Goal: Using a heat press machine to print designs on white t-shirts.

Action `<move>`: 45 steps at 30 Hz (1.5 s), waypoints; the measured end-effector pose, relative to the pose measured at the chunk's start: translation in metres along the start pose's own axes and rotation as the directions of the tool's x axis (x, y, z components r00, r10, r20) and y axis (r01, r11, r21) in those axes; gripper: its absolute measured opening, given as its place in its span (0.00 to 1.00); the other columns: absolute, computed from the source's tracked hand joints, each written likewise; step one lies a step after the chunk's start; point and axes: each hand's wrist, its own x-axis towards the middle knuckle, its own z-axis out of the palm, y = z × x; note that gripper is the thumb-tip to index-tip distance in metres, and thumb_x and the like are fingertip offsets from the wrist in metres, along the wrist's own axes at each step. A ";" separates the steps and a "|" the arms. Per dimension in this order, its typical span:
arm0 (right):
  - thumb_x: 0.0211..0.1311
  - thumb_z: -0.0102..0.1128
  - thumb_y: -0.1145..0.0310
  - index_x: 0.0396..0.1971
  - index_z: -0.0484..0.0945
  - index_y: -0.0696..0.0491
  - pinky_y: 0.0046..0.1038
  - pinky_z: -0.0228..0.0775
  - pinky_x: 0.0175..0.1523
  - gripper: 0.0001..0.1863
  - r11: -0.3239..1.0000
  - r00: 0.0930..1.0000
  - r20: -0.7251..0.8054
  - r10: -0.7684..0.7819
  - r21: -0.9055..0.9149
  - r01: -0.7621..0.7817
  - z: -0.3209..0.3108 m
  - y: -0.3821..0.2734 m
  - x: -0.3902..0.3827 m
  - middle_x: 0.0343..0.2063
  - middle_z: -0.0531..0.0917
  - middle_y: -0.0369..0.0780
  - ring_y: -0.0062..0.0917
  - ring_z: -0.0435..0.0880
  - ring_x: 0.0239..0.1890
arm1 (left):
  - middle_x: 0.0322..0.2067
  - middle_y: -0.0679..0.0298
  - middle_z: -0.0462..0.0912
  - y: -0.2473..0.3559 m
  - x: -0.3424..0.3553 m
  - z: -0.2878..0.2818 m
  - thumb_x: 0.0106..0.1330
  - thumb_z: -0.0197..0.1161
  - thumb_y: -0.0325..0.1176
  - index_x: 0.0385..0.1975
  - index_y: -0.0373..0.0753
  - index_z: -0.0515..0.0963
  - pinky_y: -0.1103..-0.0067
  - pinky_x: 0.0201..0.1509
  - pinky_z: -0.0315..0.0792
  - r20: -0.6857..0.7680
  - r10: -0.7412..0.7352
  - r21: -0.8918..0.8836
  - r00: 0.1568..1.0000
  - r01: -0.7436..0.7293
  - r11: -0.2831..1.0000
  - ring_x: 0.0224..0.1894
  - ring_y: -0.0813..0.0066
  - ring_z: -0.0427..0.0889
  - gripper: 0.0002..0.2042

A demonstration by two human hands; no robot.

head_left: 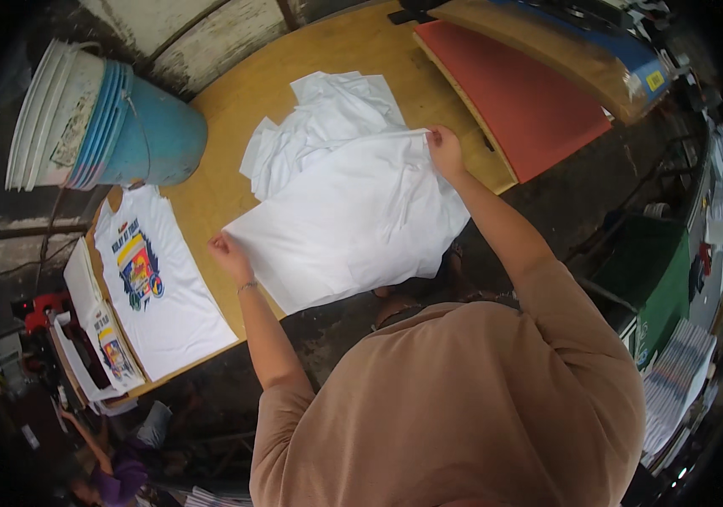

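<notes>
Far left, high up: nested buckets (108, 127), whitish ones set into a blue one, stained, wire handle hanging on the side. Just beside them, a yellowish wooden table (243, 76). Low down, away from the table: co-worker in a purple top (123, 482), one arm raised. By the table's left edge, a folded white item (114, 351) with coloured print; material too small to tell.

Next along, flat on the table: white sleeveless shirt (180, 317), bright print on the chest, neck end toward the buckets.

Then the left hand (230, 258), thin band at the wrist, fingers pinched closed on the left corner of a white cloth (353, 228). Cloth at centre, stretched between both hands, creased, near side hanging past the table's front edge. Directly beyond, rumpled white fabric (327, 110) lying on the table; cannot tell whether joined to the held piece or separate.

Right of that, the right hand (446, 152), farther up the table, gripping the cloth's far right corner between thumb and fingers. Below, between the forearms, wearer's brown shirt (454, 406).

Farther right: red panel (522, 101) overlapping the table's end, brown cardboard (556, 55) above. Last, green container (661, 283), stacked striped sheets (678, 380) below.
</notes>
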 end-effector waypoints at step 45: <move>0.63 0.44 0.66 0.47 0.70 0.52 0.45 0.66 0.47 0.14 0.821 0.834 -0.131 -0.537 -0.309 0.480 -0.431 0.211 0.329 0.44 0.77 0.52 0.50 0.73 0.47 | 0.35 0.59 0.78 0.259 -0.268 0.371 0.62 0.49 0.24 0.35 0.29 0.74 0.81 0.45 0.66 -0.064 0.364 0.063 0.929 -0.361 0.931 0.39 0.74 0.74 0.07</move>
